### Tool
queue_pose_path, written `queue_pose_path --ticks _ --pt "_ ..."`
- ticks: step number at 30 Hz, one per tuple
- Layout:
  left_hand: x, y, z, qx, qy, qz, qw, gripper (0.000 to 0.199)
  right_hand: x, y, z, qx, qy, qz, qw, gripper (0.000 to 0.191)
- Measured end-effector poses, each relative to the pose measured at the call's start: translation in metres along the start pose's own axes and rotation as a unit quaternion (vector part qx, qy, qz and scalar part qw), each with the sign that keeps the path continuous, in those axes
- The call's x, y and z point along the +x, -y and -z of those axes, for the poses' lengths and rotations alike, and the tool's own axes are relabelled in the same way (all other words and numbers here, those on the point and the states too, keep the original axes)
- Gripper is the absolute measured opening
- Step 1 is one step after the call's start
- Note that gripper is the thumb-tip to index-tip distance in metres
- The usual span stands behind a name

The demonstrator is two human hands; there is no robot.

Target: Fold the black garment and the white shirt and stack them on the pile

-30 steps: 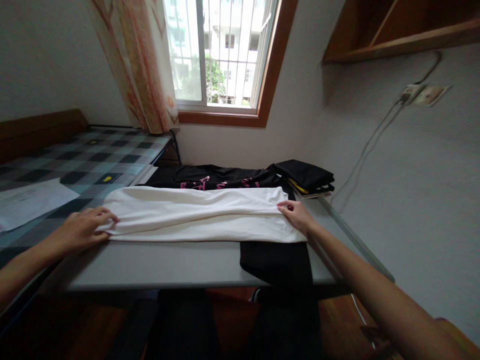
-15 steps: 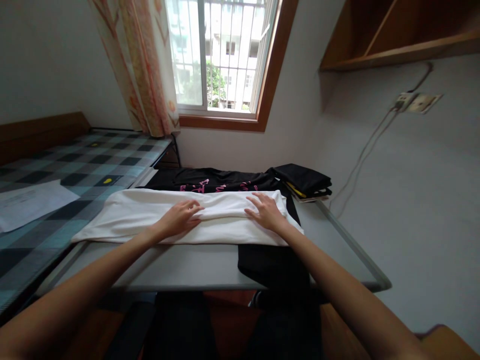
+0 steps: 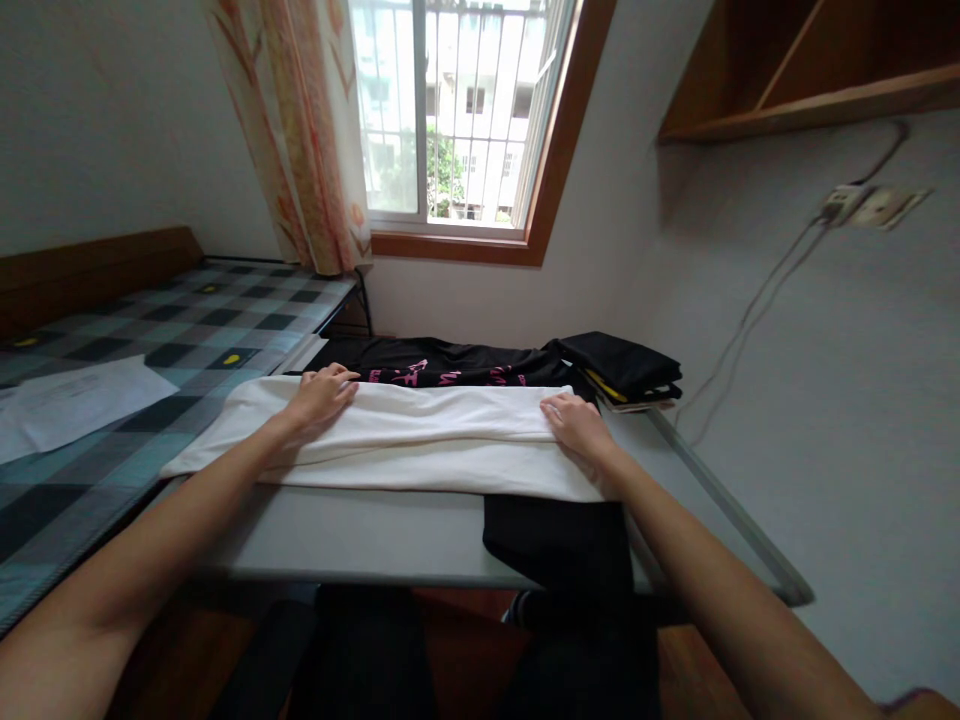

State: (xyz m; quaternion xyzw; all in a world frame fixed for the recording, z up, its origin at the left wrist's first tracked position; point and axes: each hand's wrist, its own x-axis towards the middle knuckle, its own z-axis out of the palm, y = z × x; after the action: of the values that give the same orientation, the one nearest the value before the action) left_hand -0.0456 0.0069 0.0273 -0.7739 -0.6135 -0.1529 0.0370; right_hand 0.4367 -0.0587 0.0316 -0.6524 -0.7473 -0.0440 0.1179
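A white garment (image 3: 435, 425) lies as a long folded strip across the grey table, with a fold line running along its length. At the far edge toward its left end, my left hand (image 3: 322, 396) has its fingers closed on the fabric. My right hand (image 3: 579, 424) closes its bent fingers on the cloth near the far right corner. Behind and partly under the white garment spreads a black garment (image 3: 450, 356) with pink lettering. One black part of it (image 3: 559, 540) hangs over the table's near edge.
Folded dark clothes (image 3: 622, 365) are stacked at the table's far right. The grey table (image 3: 360, 535) meets a checkered bed (image 3: 247, 320) on the left, where papers (image 3: 90, 400) lie. Cables (image 3: 757, 300) run down the right wall below a wooden shelf (image 3: 810, 105).
My hands have moved apart, the left one leftward to the far edge and the right one rightward. Their spread fingers have closed on the white cloth. The view has shifted slightly.
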Motion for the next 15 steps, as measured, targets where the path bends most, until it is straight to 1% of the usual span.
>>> queue_pose_path --ticks 1,3,5,6,7,8,9,11,12,13,15 --pt "0.002 0.008 -0.001 0.007 0.006 -0.003 1.000 0.043 0.008 -0.001 0.000 -0.013 -0.013 -0.016 1.000 0.040" --pt "0.003 0.020 -0.003 0.013 -0.018 -0.028 0.999 0.043 0.022 -0.006 -0.001 -0.042 -0.022 -0.039 0.998 0.041" --pt "-0.001 0.028 -0.004 0.025 -0.069 -0.055 0.996 0.041 0.033 -0.012 -0.005 -0.077 0.001 -0.055 0.996 0.041" --pt "-0.003 0.031 -0.004 0.036 -0.089 -0.057 0.994 0.040 0.036 -0.016 -0.006 -0.098 0.017 -0.060 0.993 0.041" --pt "-0.006 0.036 -0.004 0.049 -0.094 -0.050 0.993 0.039 0.037 -0.020 -0.008 -0.121 0.028 -0.062 0.990 0.040" --pt "-0.008 0.040 -0.004 0.062 -0.083 -0.036 0.994 0.039 0.038 -0.024 -0.009 -0.142 0.031 -0.060 0.988 0.039" --pt "-0.010 0.046 -0.004 0.074 -0.060 -0.018 0.995 0.039 0.038 -0.027 -0.009 -0.161 0.024 -0.054 0.985 0.038" --pt "-0.012 0.055 -0.005 0.087 -0.009 0.015 0.996 0.040 0.037 -0.033 -0.010 -0.183 -0.001 -0.049 0.982 0.035" --pt "-0.013 0.058 -0.006 0.089 0.005 0.025 0.996 0.041 0.037 -0.035 -0.010 -0.186 -0.007 -0.050 0.981 0.034" --pt "-0.014 0.059 -0.006 0.088 0.006 0.030 0.996 0.041 0.037 -0.036 -0.009 -0.184 -0.006 -0.054 0.981 0.034" --pt "-0.016 0.057 -0.005 0.083 -0.021 0.034 0.996 0.042 0.039 -0.032 -0.007 -0.172 0.003 -0.072 0.983 0.036"
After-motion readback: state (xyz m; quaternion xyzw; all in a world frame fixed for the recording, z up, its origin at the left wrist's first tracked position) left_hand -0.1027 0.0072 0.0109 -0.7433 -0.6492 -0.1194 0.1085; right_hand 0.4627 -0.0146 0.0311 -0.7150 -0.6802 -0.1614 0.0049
